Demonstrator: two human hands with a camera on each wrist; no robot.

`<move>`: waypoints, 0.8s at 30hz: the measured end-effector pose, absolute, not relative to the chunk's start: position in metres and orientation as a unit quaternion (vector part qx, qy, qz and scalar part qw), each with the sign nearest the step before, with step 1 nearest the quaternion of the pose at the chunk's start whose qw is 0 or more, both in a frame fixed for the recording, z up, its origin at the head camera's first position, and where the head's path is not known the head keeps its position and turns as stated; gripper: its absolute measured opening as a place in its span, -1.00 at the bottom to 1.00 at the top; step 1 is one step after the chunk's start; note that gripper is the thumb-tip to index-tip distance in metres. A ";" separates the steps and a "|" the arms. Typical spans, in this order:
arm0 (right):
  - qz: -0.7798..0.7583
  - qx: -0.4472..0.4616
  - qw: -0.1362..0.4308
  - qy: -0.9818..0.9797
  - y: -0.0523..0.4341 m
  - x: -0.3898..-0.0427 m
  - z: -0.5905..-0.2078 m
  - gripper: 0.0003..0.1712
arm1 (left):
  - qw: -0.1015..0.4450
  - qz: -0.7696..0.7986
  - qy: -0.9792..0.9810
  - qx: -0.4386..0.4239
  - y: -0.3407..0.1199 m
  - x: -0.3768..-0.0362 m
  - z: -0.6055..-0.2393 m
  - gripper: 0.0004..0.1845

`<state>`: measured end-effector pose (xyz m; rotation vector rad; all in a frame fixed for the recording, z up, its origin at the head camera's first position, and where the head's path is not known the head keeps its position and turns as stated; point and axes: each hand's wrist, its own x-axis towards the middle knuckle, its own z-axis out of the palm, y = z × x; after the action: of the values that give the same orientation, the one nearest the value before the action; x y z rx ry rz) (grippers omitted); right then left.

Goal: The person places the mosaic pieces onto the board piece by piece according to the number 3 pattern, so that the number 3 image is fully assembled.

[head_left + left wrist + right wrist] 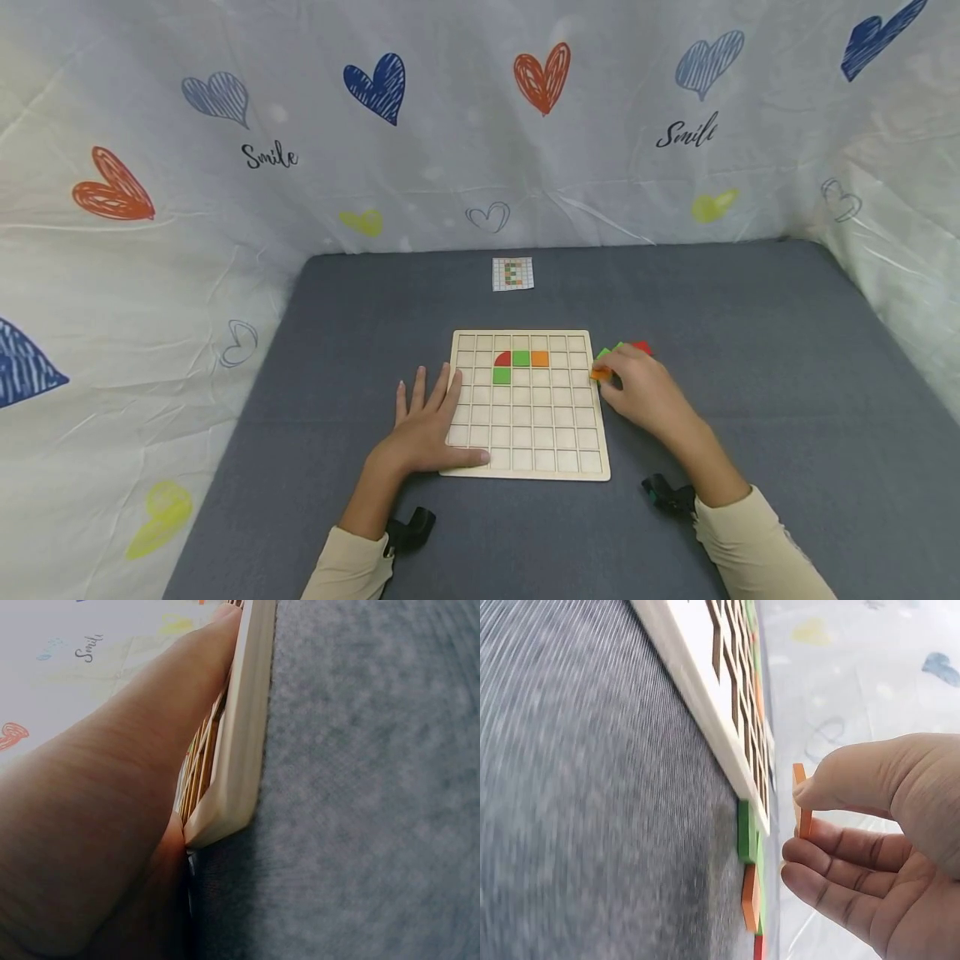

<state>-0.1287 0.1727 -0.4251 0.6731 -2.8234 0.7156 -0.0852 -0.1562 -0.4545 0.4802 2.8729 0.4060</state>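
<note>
A pale wooden grid board [522, 437] lies on the dark grey cloth. In its upper rows sit a red rounded tile [503, 359], a green tile [521, 358], an orange tile [540, 358] and, below the red one, another green tile [502, 376]. My left hand [423, 433] rests with spread fingers on the board's left edge, thumb over the lower left corner. Beside the right edge, my right hand [643, 392] pinches an orange tile [803, 802] between thumb and fingers, raised off the cloth in the right wrist view.
Loose tiles lie right of the board, partly hidden by my right hand: a green tile [747, 832], an orange tile [751, 896] and a red tile [642, 347]. A small printed card [513, 274] with a coloured grid pattern lies behind the board. A patterned curtain [450, 167] hangs behind the table.
</note>
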 end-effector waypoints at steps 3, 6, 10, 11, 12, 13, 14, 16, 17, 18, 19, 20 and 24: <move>0.238 0.230 0.072 -0.941 0.167 -0.129 -0.424 -0.82 | 0.097 0.140 0.972 0.163 -0.156 -0.085 -0.454 0.30; 0.241 0.236 0.067 -0.939 0.161 -0.129 -0.423 -0.81 | 0.096 0.141 0.972 0.164 -0.156 -0.085 -0.454 0.30; 0.240 0.249 0.064 -0.936 0.152 -0.129 -0.423 -0.79 | 0.096 0.139 0.972 0.164 -0.156 -0.085 -0.454 0.30; 0.238 0.252 0.064 -0.936 0.150 -0.129 -0.423 -0.79 | 0.095 0.139 0.972 0.164 -0.156 -0.085 -0.454 0.30; 0.237 0.255 0.063 -0.935 0.148 -0.129 -0.422 -0.79 | 0.094 0.139 0.972 0.164 -0.156 -0.085 -0.454 0.30; 0.236 0.258 0.061 -0.935 0.145 -0.130 -0.422 -0.79 | 0.093 0.139 0.972 0.163 -0.156 -0.085 -0.454 0.30; 0.237 0.262 0.059 -0.934 0.143 -0.130 -0.423 -0.79 | 0.093 0.139 0.972 0.163 -0.156 -0.085 -0.454 0.30; 0.241 0.270 0.054 -0.931 0.139 -0.130 -0.424 -0.80 | 0.093 0.139 0.972 0.164 -0.156 -0.085 -0.453 0.30; 0.243 0.274 0.054 -0.929 0.136 -0.130 -0.424 -0.81 | 0.093 0.140 0.972 0.163 -0.156 -0.085 -0.453 0.30; 0.244 0.278 0.053 -0.928 0.134 -0.130 -0.425 -0.81 | 0.093 0.140 0.972 0.162 -0.156 -0.085 -0.453 0.29; 0.244 0.282 0.052 -0.926 0.132 -0.131 -0.426 -0.83 | 0.094 0.140 0.972 0.162 -0.156 -0.085 -0.453 0.30; 0.245 0.284 0.052 -0.925 0.130 -0.131 -0.428 -0.84 | 0.094 0.139 0.972 0.162 -0.156 -0.085 -0.453 0.29; 0.240 0.291 0.051 -0.925 0.123 -0.132 -0.431 -0.86 | 0.097 0.137 0.973 0.159 -0.156 -0.085 -0.453 0.30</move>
<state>-0.1317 0.1229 -0.4308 0.8848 -2.8149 0.7301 -0.0848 -0.1561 -0.4531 0.4699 2.8814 0.4068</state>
